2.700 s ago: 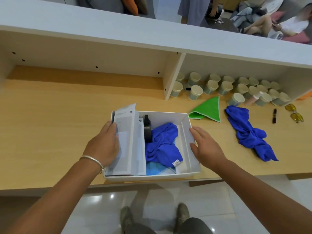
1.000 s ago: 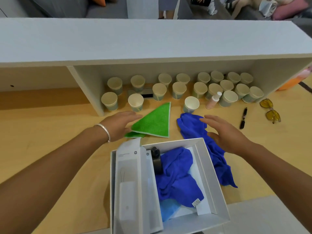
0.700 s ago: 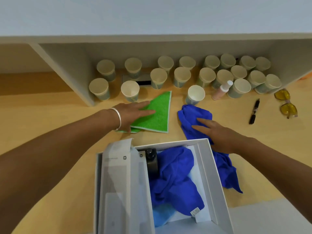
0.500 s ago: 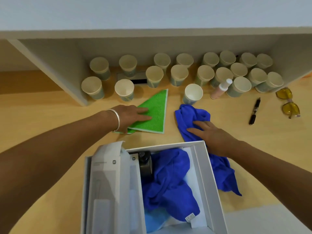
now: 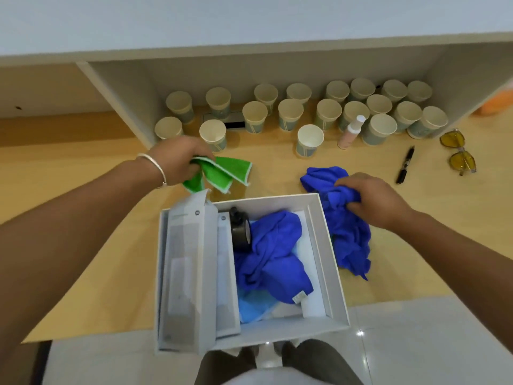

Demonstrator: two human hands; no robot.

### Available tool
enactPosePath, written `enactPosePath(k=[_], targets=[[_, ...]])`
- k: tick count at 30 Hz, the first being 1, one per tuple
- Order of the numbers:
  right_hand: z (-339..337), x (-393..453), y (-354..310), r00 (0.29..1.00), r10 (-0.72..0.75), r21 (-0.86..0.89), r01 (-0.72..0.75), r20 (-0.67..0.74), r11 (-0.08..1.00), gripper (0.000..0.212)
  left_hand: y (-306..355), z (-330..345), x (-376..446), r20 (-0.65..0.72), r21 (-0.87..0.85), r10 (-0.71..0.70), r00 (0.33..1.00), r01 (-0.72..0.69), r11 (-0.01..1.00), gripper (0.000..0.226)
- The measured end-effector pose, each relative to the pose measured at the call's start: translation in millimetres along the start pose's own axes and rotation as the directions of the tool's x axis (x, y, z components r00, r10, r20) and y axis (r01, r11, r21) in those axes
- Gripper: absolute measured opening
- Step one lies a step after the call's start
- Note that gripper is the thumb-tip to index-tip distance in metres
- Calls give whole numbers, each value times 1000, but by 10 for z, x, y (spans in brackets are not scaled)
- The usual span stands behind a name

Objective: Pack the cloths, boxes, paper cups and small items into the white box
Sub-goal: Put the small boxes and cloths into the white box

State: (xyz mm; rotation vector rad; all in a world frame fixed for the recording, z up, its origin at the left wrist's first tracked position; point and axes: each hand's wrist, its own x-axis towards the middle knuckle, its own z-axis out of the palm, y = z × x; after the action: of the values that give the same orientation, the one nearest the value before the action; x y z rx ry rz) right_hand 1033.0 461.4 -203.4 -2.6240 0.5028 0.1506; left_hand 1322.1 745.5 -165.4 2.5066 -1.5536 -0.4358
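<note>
Looking down, I saw the wooden table (image 5: pixel 83 245) spread widest below me, with the pale shelf unit (image 5: pixel 249 59) standing along its far side. The white box (image 5: pixel 330 262) sat at the near edge, between my arms. Inside it, tall grey-white cartons (image 5: pixel 191 273) stood against the left wall, a dark cylindrical item (image 5: pixel 240 232) was just beside them, and a blue cloth in the box (image 5: pixel 272 259) lay crumpled over a paler blue one (image 5: pixel 255 304).

My hands were well apart, one on each side of the box's far end. My right hand (image 5: pixel 374 201) had its fingers curled into the loose blue cloth (image 5: pixel 347 232), which was bunched on the table against the box's right wall. My left hand (image 5: pixel 180 162) gripped the green cloth (image 5: pixel 222 173), gathered into folds that hung just beyond the box's far left corner.

Paper cups (image 5: pixel 308 140) stood in rows under the shelf, most of them back in its recess. A small pink bottle (image 5: pixel 349 132) was tilted among them. To the right lay yellow-tinted glasses (image 5: pixel 458 154) and, near them, a black marker (image 5: pixel 405 165), both apart from the cloths.
</note>
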Motion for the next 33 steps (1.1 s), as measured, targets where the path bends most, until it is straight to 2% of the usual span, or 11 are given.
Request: enactPosePath(k=[4,7,14,18,21,26,30,33], targets=[[-513,-215,-344,994,-30,-2,30,-106,1000,49,140,-277,-446,-215,-40,-24,976,16,999,39],[-872,-427,-676,982,-96,-15,95,-163,995,51,258,-431,-702,-313,-13,-3,950,-1,1000,39],[-1394,-1018,-1480,920,-245,33,267,-305,963,52,404,-619,-992,-377,11,8,926,-5,1000,38],[-1424,-1205,-1793,900,-297,76,337,-320,938,51,421,-546,-1050,-383,-4,-14,923,14,1000,39],[-1184,-1185,-1869,922,-286,94,319,-261,943,48,425,-447,-1073,-373,-8,-1,928,-2,1000,39],[-334,-960,-1718,986,-129,88,138,-106,987,45,423,-232,-1091,-348,-59,-33,937,13,998,40],[273,-808,-1478,998,-54,-129,56,15,990,49,459,-74,-1116,-325,-86,-42,945,15,996,41],[611,-794,-1355,982,-64,-329,120,177,937,54,518,38,-1146,-348,-125,-82,934,40,991,43]])
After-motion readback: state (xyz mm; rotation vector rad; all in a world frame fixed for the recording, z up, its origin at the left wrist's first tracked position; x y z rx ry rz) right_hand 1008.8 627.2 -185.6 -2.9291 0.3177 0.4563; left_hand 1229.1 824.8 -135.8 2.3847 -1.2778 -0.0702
